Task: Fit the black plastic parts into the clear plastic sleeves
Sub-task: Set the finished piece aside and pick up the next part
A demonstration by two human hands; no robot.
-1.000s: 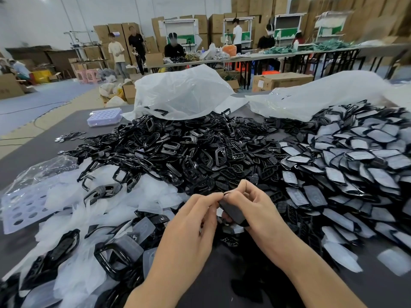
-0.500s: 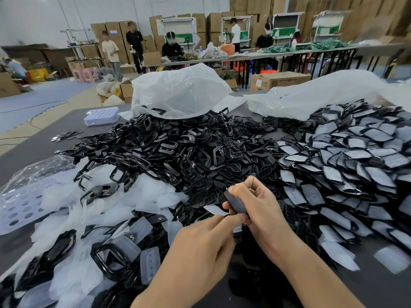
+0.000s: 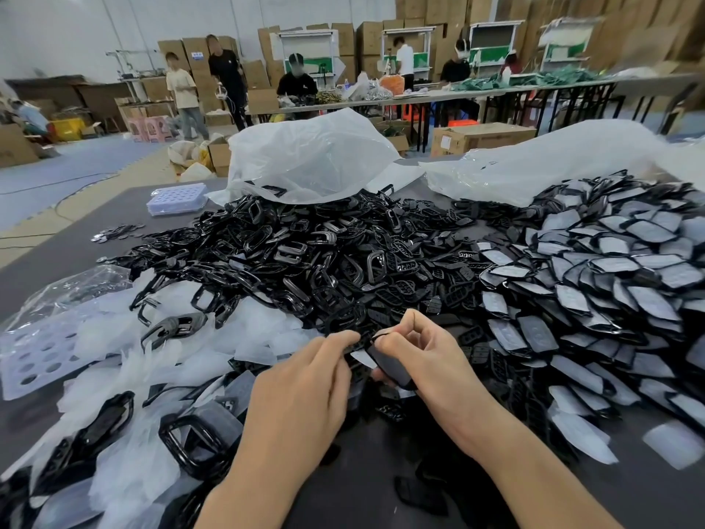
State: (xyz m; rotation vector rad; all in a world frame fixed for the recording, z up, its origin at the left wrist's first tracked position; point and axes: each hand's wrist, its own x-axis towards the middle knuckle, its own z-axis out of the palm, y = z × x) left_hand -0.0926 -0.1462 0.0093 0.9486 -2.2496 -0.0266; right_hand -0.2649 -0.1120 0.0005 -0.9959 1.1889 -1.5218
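Your right hand [image 3: 435, 357] is clamped on a clear sleeve [image 3: 393, 370], thumb underneath and fingers curled over the top, so the mouth faces your left hand. That grip makes sense: it stiffens the film and leaves the open end free.

Your left hand [image 3: 301, 379] pinches the exposed end of the black part [image 3: 368, 337] between thumb and forefinger, right at the sleeve mouth. I can't tell whether the fingertips also catch the film edge. The part looks mostly seated, so I judge this as the final push.

You hold the piece off the table [image 3: 76, 257], just in front of the loose-parts pile [image 3: 305, 261]. That's sensible, as nothing snags it while it slides.

The layout reads as a flow:
- The empty sleeves [image 3: 160, 337] lie at your left, near the feeding hand.
- The raw parts sit centre, within reach of both hands.
- The finished pile [image 3: 610, 284] is at your right, so the holding hand can drop the piece straight off.

Risk: a skewed push could wrinkle or split the film. Keep the part in line with the mouth.
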